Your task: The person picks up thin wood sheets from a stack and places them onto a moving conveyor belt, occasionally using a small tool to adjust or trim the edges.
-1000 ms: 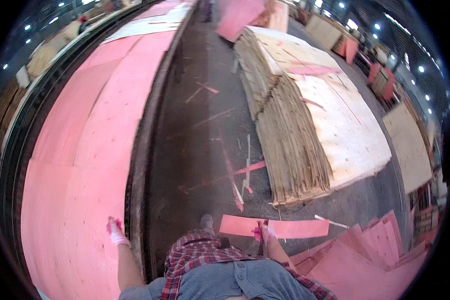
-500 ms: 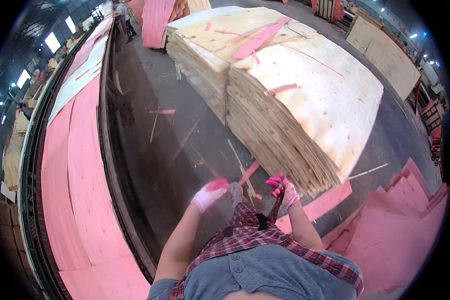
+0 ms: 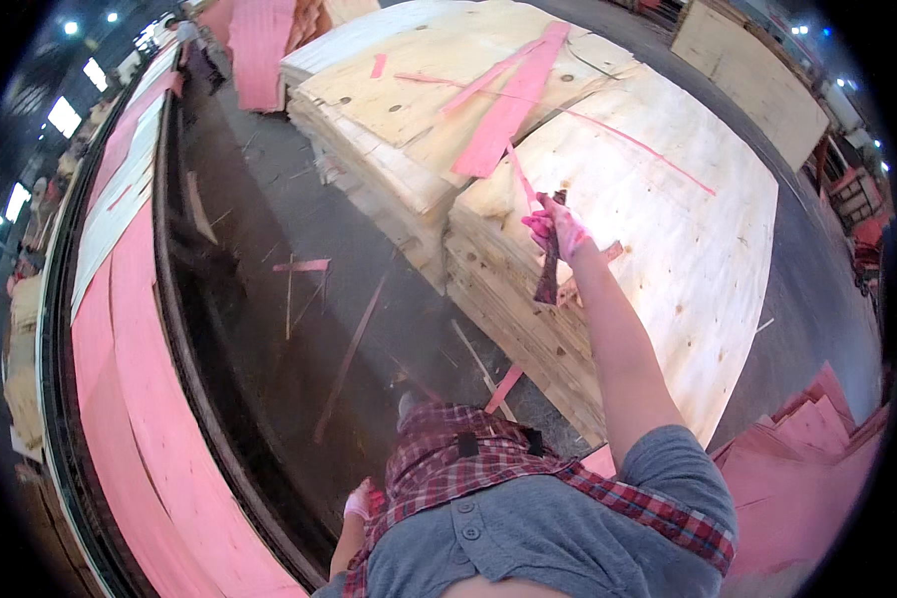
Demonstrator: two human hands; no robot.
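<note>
The right hand [image 3: 560, 231] was curled around a dark maroon, stick-like object [image 3: 548, 277] above the pale wooden veneer stack [image 3: 673, 234]; the left hand's [image 3: 360, 498] finger pose couldn't be told; a low swing might have snagged the thin pink wooden strip [image 3: 520, 173] nearby

aisle [image 3: 269, 189] between bench [image 3: 195, 374] and stack [image 3: 668, 259]

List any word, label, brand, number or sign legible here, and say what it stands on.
None can be read.
Pale sheet stack: no lettering seen.
Pink sheets at left: no lettering seen.
Dark strip in the right hand: none made out.
Far background: too small and blurred to tell.
</note>
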